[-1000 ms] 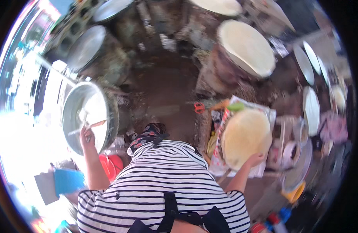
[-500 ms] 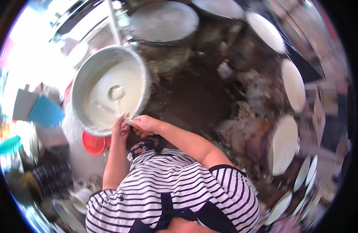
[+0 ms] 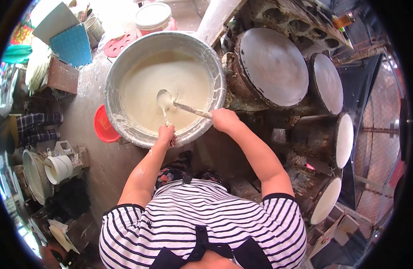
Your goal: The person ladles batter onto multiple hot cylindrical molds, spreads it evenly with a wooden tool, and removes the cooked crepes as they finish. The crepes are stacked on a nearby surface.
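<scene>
A large metal pot [image 3: 112, 80] of pale batter [image 3: 164, 69] stands before me. My left hand [image 3: 167, 133] is closed on a ladle [image 3: 163, 97] at the pot's near side, the ladle's bowl down in the batter. In my right hand [image 3: 225, 119] is a long thin stick-like tool [image 3: 194, 110], held over the right side of the pot and reaching to the ladle's head, where batter coats both.
Round griddles [image 3: 273, 65] on sooty stoves curve along the right. A red basin [image 3: 105, 124] and red plastic stool [image 3: 120, 44] flank the pot. Left are stacked boards [image 3: 67, 47], white buckets [image 3: 58, 169] and a person's checked-trousered leg [image 3: 38, 121]. A lidded tub [image 3: 152, 17] sits behind.
I have turned leftward to face the pot. My right hand left a round flatbread, met my left hand at the pot's near rim, then moved rightward holding the stick-like tool.
</scene>
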Motion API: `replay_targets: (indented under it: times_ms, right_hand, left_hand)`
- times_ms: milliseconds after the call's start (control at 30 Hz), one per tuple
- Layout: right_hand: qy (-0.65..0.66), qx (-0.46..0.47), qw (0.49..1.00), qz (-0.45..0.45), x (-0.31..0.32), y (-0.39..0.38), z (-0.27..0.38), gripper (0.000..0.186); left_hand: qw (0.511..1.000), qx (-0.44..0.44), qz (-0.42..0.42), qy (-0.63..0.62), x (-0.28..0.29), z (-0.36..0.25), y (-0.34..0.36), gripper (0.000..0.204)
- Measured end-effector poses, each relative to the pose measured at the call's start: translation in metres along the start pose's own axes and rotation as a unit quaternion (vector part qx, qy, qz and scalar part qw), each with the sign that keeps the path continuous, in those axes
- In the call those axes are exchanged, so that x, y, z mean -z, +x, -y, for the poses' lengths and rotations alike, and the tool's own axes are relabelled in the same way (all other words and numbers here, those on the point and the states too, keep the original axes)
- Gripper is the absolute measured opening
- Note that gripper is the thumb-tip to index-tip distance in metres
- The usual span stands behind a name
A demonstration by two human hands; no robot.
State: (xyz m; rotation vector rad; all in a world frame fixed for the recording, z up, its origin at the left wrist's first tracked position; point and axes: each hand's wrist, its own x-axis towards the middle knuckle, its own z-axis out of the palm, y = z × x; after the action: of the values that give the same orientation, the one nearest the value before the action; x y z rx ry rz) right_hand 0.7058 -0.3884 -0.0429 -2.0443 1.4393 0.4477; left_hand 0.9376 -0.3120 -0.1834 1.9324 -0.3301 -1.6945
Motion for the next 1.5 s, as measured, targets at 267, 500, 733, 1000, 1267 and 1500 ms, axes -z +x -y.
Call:
replay_targets:
  times_ms: [267,500,733,1000,1267,1500]
  right_hand:
    - [0.007,-0.05,0.999,-0.009,-0.017,0.018,-0.019,0.021]
    - [0.048,-0.008,0.999,0.021,-0.014,-0.023,-0.047,0.019]
    - [-0.051,0.136,0.975,-0.166,0.108,-0.117,-0.075,0.013]
    - [-0.082,0.334,0.806,-0.482,0.23,-0.212,-0.062,0.02]
    - [-0.191,0.281,0.827,-0.449,0.121,-0.132,-0.14,0.036]
    - [0.294,0.242,0.816,-0.435,0.072,-0.141,-0.131,0.024]
  left_hand:
    - [0.999,0.023,0.036,0.011,-0.047,-0.013,0.034,0.021]
    - [0.905,0.132,0.263,-0.308,-0.046,-0.032,-0.001,0.019]
    - [0.851,-0.063,0.309,-0.42,-0.069,-0.097,-0.152,0.012]
    - [0.885,-0.385,0.085,-0.249,-0.066,-0.156,-0.346,0.012]
    - [0.833,-0.076,0.243,-0.492,-0.03,-0.054,-0.204,0.01]
    - [0.843,-0.039,0.288,-0.453,-0.056,-0.056,-0.241,0.021]
